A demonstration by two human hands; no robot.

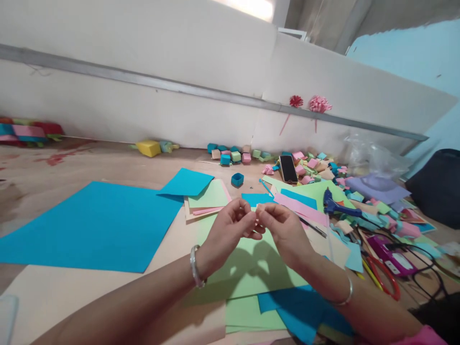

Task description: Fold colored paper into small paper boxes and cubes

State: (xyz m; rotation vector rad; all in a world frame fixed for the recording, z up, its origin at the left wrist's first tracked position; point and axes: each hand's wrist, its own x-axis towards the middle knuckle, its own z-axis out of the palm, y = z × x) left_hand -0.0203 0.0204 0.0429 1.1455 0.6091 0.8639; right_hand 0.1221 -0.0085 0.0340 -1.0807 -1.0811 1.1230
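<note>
My left hand and my right hand meet at the fingertips above a sheet of light green paper. Both are closed in a pinch, and a small pale bit shows at the right fingertips, too small to name. Just beyond the hands lie a pink paper strip and blue paper pieces. A small open blue paper box stands farther back. Stacked green and pink sheets lie beside my left hand, with a large blue sheet to the left.
At right are a blue glue gun, red-handled scissors, a purple power strip with black cables, and a phone. Many small paper cubes line the wall. A yellow paper box sits back left.
</note>
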